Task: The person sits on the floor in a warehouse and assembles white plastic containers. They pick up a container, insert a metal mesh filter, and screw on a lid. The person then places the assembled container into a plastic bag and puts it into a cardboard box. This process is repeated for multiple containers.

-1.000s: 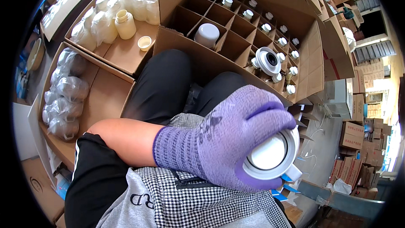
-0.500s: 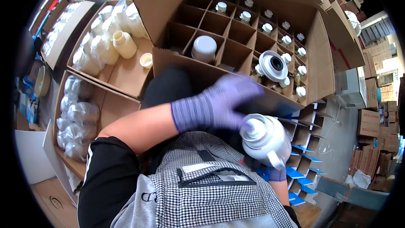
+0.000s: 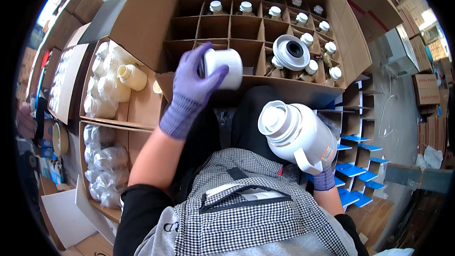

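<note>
My left hand (image 3: pixel 193 78), in a purple knit glove, grips a white cup-shaped lid (image 3: pixel 223 69) between fingers and thumb, just over the near edge of the big divided carton (image 3: pixel 294 88). Low on the right, my right hand (image 3: pixel 324 178), in a matching glove, is mostly hidden behind a white vacuum flask (image 3: pixel 303 135) and supports it. The flask is tilted, its stoppered mouth toward the upper left and its handle toward me. On the carton's dividers sits a round white lid (image 3: pixel 291 52) with a black centre. Several capped bottles (image 3: pixel 275 13) stand in the cells.
To the left, one open box (image 3: pixel 141 96) holds cream containers (image 3: pixel 132 77) and bagged ones. Below it, another box has several clear-wrapped items (image 3: pixel 111 157). On the right stand cardboard dividers with blue panels (image 3: pixel 351 169). Stacked cartons (image 3: pixel 426 88) are farther right.
My left hand has moved left and up from near the flask and now holds the white cup-shaped lid, lifted from the carton. The flask remains in my right hand; the view has shifted.
</note>
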Demonstrator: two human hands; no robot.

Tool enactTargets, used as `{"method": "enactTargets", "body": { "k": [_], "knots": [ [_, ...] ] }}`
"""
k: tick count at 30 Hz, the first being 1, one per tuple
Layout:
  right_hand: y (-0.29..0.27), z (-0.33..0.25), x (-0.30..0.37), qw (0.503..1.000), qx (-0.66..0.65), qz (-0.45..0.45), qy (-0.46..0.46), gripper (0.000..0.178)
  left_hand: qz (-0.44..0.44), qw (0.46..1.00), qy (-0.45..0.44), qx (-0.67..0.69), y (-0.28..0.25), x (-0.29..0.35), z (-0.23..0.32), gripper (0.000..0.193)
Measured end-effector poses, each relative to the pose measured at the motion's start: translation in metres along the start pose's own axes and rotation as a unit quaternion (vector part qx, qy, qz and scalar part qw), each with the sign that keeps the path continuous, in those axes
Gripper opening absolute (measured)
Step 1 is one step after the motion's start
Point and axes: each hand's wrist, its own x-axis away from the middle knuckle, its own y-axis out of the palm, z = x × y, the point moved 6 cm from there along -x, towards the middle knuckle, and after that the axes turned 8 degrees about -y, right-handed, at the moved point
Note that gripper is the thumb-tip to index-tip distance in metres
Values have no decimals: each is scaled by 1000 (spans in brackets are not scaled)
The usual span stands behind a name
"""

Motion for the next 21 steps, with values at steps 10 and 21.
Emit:
{"method": "enactTargets", "body": {
  "k": [10, 21],
  "knots": [
    [4, 8, -2, 999, -11, -46, 12, 61, -429, 864, 149, 215, 13, 92, 102, 90],
    [34, -13, 4, 921, 332, -169, -115, 55, -414, 895, 19, 166, -10, 120, 93, 102]
  ]
}}
